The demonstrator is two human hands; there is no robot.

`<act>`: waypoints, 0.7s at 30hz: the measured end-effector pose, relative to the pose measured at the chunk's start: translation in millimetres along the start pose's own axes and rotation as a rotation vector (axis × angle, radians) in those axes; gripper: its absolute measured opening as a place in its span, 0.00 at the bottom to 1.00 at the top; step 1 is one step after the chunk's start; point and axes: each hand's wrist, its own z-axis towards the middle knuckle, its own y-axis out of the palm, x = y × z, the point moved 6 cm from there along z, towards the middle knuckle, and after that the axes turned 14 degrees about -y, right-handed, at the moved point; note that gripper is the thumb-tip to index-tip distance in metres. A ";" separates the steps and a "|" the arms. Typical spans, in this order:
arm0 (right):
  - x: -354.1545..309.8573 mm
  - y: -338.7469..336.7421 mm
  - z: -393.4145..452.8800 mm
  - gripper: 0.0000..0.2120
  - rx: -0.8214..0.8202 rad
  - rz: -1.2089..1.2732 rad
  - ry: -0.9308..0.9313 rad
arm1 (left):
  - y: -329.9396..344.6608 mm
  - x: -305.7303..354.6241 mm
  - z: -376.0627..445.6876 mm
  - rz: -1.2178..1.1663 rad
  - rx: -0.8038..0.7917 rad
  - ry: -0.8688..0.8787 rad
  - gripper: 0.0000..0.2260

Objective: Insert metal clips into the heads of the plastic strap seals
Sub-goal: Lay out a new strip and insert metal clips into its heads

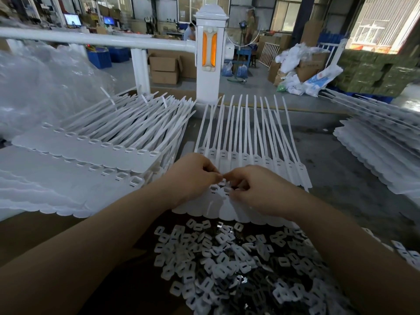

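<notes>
At centre of the workbench (341,160), a sheet of joined white strap seals (247,146), tails fanned away toward a white post (209,71), heads nearest the body. Over those heads, both hands meeting fingertip to fingertip. Left hand (193,176) curled, thumb and forefinger pinched on something small at the meeting point; too small to tell whether a clip. Right hand (256,187) also curled, fingertips pressed down on the seal heads and pinched at the same spot beside the left thumb; what sits between them hidden by the fingers. Just below the hands, closer to the body, a loose heap of metal clips (227,258), flat pieces each with a slot, spread over the dark surface and touching the scalloped lower edge of the seal sheet.

Left of the working sheet, a tall stack of seal sheets (95,142) with square open heads along the edge, tails angled up and right. Right of it and well apart, another stack of sheets (381,151). Far left, crumpled clear plastic bags (45,87) under a white rail (91,39). Beyond the post, cardboard boxes (166,67) on the workshop floor, blue bins (100,57) and 2 lit screens (72,19) at the back.
</notes>
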 end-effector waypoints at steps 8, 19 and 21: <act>-2.2 -0.1 -0.2 0.20 -0.026 -0.028 -0.079 | -13.4 -11.7 10.0 0.068 -0.003 -0.137 0.06; -3.5 -0.1 0.8 0.20 -0.044 -0.030 -0.081 | -3.8 -13.4 15.3 0.168 0.021 -0.135 0.06; -3.5 -0.1 0.4 0.20 -0.049 -0.030 -0.079 | -3.1 -13.3 15.4 0.183 0.021 -0.127 0.06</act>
